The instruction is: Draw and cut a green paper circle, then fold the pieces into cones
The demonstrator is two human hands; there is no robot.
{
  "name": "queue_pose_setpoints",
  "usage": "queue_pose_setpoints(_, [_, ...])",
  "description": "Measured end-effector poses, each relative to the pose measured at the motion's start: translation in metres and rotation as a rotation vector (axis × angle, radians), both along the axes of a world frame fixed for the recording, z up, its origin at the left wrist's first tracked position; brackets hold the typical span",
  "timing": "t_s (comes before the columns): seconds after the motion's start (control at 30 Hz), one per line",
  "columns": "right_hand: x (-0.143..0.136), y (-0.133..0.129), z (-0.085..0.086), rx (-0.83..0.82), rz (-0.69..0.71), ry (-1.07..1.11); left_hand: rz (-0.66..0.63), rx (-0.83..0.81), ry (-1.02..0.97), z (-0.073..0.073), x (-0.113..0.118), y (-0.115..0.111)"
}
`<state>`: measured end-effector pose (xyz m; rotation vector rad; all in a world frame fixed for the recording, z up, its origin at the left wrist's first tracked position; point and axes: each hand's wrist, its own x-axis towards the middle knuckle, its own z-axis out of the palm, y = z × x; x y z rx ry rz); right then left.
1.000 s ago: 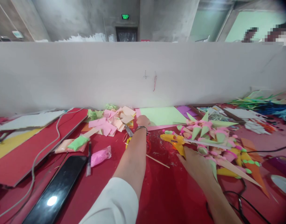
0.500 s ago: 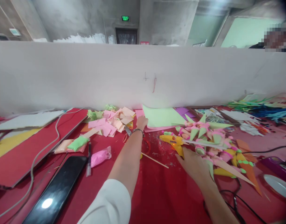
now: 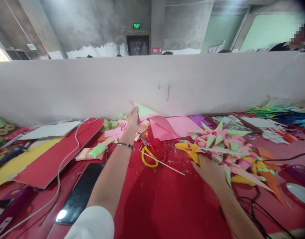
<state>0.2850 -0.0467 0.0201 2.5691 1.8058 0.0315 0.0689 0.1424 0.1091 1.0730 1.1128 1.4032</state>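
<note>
My left hand (image 3: 134, 120) is closed on the edge of a light green paper sheet (image 3: 145, 112), with pink showing along its edges. The sheet is raised and bent above the pink paper sheets (image 3: 181, 126). On the right, my right hand (image 3: 210, 171) is around the lower end of a yellow hot glue gun's (image 3: 188, 150) handle, its thumb on the left side; the other fingers are partly hidden. Between my hands lie scissors with yellow and red handles (image 3: 149, 163) and a thin wooden stick (image 3: 167, 163).
Paper cones with pink and green tips (image 3: 222, 142) are heaped beside the glue gun. Small pink paper pieces (image 3: 114, 132) lie behind my left forearm. A black phone (image 3: 79, 196), clay packets (image 3: 96, 151) and a red board (image 3: 60, 152) are at left. A white partition (image 3: 92, 88) stands behind.
My left hand has moved left and up, lifting the green sheet off the stack and uncovering pink paper. More of the scissors shows. My right hand stays at the glue gun. The view has shifted slightly.
</note>
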Motion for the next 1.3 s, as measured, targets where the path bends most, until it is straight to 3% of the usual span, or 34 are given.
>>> queue_pose_setpoints(0.17, [-0.005, -0.011, 0.008, 0.045, 0.017, -0.005, 0.099, 0.385, -0.178, 0.057, -0.045, -0.049])
queue_pose_setpoints(0.23, [-0.011, -0.023, 0.017, 0.053, 0.027, -0.008, 0.125, 0.507, -0.139, 0.067, -0.064, -0.08])
queue_pose_setpoints(0.3, [-0.022, -0.038, 0.027, 0.031, 0.087, 0.016, 0.15, 0.612, -0.035, 0.069, -0.081, -0.113])
queue_pose_setpoints(0.37, [-0.038, -0.052, 0.038, 0.05, 0.197, 0.124, 0.195, 0.633, 0.13, 0.062, -0.093, -0.144])
queue_pose_setpoints(0.47, [-0.07, -0.065, 0.05, 0.265, 0.38, 0.528, 0.154, 0.534, 0.299, 0.043, -0.097, -0.185])
queue_pose_setpoints(0.57, [-0.103, -0.07, 0.057, 0.407, 0.592, 0.923, 0.101, 0.47, 0.332, 0.022, -0.086, -0.214])
queue_pose_setpoints(0.67, [-0.126, -0.071, 0.061, 0.356, 0.688, 1.062, 0.018, 0.375, 0.299, 0.004, -0.068, -0.234])
queue_pose_setpoints(0.83, [-0.142, -0.079, 0.062, 0.241, 0.73, 1.191, -0.135, 0.257, 0.232, -0.025, -0.05, -0.258])
queue_pose_setpoints(1.03, [-0.154, -0.1, 0.033, 0.083, 0.683, 1.317, -0.143, -0.056, 0.138, -0.067, -0.057, -0.288])
queue_pose_setpoints(1.13, [-0.158, -0.109, 0.024, 0.029, 0.678, 1.355, -0.195, -0.141, 0.08, -0.074, -0.063, -0.297])
queue_pose_setpoints(1.3, [-0.155, -0.114, 0.027, -0.007, 0.733, 1.404, -0.197, -0.118, 0.037, -0.069, -0.067, -0.303])
